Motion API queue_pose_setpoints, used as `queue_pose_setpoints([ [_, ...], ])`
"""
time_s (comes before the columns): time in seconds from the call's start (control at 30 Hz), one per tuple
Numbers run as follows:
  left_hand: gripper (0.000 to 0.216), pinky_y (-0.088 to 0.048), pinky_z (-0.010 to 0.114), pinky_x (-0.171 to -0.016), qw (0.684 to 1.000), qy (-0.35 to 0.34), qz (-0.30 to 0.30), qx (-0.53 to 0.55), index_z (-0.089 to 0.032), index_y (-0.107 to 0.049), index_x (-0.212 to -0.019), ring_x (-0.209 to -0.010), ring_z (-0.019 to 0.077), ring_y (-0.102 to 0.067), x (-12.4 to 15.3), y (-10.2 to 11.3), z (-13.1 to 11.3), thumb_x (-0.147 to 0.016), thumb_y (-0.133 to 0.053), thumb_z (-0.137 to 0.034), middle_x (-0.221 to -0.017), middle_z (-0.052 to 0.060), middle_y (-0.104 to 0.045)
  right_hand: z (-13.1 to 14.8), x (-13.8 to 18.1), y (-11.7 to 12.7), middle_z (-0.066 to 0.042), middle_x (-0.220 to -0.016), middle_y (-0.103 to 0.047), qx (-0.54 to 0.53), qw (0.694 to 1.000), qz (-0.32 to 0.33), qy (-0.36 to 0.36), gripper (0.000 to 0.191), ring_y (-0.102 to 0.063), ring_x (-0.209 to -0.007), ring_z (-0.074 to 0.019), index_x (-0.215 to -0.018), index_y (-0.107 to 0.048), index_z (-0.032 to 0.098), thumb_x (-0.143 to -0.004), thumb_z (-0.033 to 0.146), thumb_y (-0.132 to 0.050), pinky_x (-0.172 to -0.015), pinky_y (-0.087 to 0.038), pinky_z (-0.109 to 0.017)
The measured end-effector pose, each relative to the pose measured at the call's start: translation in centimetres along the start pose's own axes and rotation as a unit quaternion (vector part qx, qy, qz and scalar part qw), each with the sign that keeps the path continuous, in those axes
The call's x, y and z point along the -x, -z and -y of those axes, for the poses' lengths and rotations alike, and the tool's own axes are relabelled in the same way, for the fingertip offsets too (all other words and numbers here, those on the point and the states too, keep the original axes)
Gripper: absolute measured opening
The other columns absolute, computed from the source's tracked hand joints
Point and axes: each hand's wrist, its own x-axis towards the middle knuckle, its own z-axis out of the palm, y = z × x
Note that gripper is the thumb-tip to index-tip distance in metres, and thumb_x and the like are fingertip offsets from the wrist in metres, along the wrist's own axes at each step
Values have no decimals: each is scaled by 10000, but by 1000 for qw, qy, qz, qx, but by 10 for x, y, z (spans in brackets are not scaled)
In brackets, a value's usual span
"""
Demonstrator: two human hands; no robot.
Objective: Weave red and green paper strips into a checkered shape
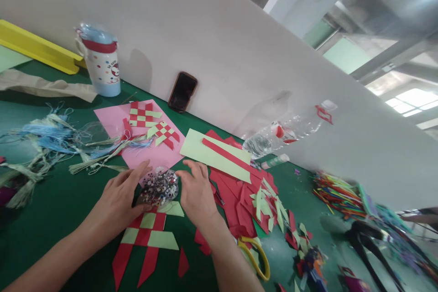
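A clear, flower-shaped plastic case full of googly eyes (160, 187) sits between my hands, above a woven red and pale green paper fish (143, 235). My left hand (118, 196) grips the case's left side, thumb at its lower edge and fingers along the top. On the right edge, my right hand (198, 191) has its thumb against the case, with the other fingers curled beside it. The case covers the upper part of the woven paper. Beyond it, two smaller woven paper fish (164, 133) lie on a pink sheet (140, 153).
Tassels (51, 134) lie left; a bottle (104, 61) and phone (183, 91) stand along the wall. Right are red paper (236, 200), pale green card (195, 148), a leaning water bottle (277, 134), yellow-handled scissors (263, 260), pipe cleaners (338, 194) and black-handled pliers (362, 242).
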Motion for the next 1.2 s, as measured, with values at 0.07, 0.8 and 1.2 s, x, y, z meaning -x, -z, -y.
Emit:
queue_pose_setpoints([
  [0.07, 901, -457, 511, -1055, 1000, -5, -2, -1, -344, -229, -1608, -1383, 378, -536, 0, 1, 0, -839, -698, -317, -1605, 67, -514, 1, 0, -2, -145, -1353, -601, 2, 1000, 5, 8, 379, -465, -1243, -312, -1163, -771, 163, -921, 29, -511, -1076, -463, -455],
  [0.8, 856, -465, 530, -1054, 1000, -10, -3, 2, -316, -242, -1606, -1376, 380, -539, 0, 2, 0, -858, -658, -311, -1548, 91, -574, 3, -3, 1, -123, -1457, -559, 18, 997, 70, 8, 437, -439, -1306, -312, -1151, -779, 198, -874, -23, -523, -1122, -439, -470],
  [1.2, 866, -456, 520, -1063, 1000, -6, 0, -10, -327, -221, -1606, -1381, 380, -535, -1, 0, 1, -863, -667, -324, -1609, 87, -506, -3, -2, 4, -160, -1344, -615, -18, 1000, 7, 7, 374, -475, -1276, -303, -1128, -770, 141, -913, -8, -503, -1102, -454, -439],
])
